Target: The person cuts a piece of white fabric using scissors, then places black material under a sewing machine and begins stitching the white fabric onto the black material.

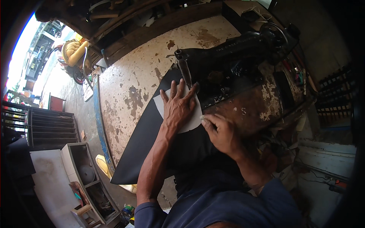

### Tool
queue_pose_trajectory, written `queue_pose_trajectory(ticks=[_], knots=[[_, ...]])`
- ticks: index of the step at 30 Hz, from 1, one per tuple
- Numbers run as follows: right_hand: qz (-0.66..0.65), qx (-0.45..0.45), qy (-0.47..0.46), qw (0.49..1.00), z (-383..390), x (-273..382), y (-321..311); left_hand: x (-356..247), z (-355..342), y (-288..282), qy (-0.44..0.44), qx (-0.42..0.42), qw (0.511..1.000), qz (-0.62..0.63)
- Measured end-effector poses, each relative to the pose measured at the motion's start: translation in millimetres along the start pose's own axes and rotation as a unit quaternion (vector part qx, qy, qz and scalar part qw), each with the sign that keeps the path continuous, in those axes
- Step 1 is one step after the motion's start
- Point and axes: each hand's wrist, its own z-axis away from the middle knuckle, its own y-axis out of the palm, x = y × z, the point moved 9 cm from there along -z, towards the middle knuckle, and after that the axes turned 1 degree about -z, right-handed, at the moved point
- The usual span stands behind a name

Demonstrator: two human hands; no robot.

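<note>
A black sheet of leather-like material [138, 146] spreads over the worn table and hangs toward my lap. On top of it lies a pale grey, rounded flat template [193, 121]. My left hand [178, 104] rests flat across this template, fingers spread, pressing it against the sheet near the sewing machine's needle end. Beside the template's right edge, my right hand [221, 133] is closed in a pinch. A small whitish piece [202, 117], which looks like chalk, shows at its fingertips; most of it is hidden by the fingers.
A black sewing machine [235, 49] stands across the table [121, 83], whose pale surface is peeling. Several tools [300, 72] lie at its right end. On the left are a wooden cabinet [89, 178] and a dark slatted rack [51, 127]. A yellow padded seat [74, 51] stands farther off.
</note>
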Motion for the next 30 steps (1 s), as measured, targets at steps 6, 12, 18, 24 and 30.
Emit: queue_pose_trajectory(ticks=[6,12,18,24,30], knots=[[0.188,-0.010,-0.133,0.973,60,20,36,1,-2,-11,0.026,-0.019,0.999,-0.018],[0.198,-0.013,-0.163,0.966,55,12,32,-28,57,-21,0.008,0.066,0.997,0.044],[0.201,-0.014,-0.161,0.966,55,14,30,-38,40,-30,0.060,-0.014,0.998,-0.016],[0.188,-0.015,-0.165,0.968,56,13,31,-24,21,-34,0.036,-0.095,0.993,0.059],[0.131,0.025,-0.116,0.984,42,-2,27,-20,18,-31,0.023,-0.098,0.992,0.080]])
